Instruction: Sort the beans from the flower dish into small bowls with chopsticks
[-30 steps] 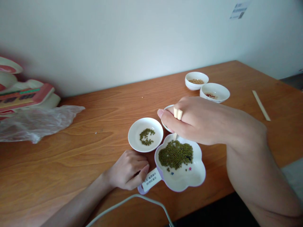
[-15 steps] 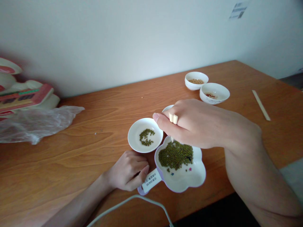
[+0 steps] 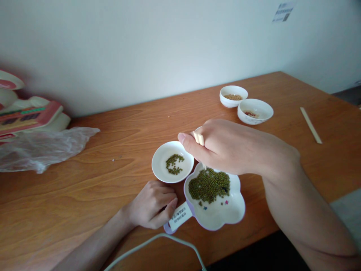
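My right hand [image 3: 225, 146] is closed round a pair of pale chopsticks [image 3: 198, 138], whose tips point down into the heap of green mung beans [image 3: 209, 186] in a flower-shaped white and lilac dish [image 3: 225, 216]. My left hand [image 3: 150, 205] rests curled on the table, its thumb and fingers pinching the dish's labelled handle [image 3: 179, 217]. To the left of the dish stands a small white saucer [image 3: 162, 167] with a few green beans in it.
Two small white bowls [image 3: 233, 96] [image 3: 255, 111] with seeds stand at the back right. A loose chopstick [image 3: 310, 125] lies at the far right. Crumpled clear plastic [image 3: 42, 146] and stacked packets [image 3: 28, 116] fill the left. A grey cable [image 3: 158, 241] loops at the front edge.
My right hand with the chopsticks has drifted a little to the left, toward the saucer. The left hand and the dishes have stayed put.
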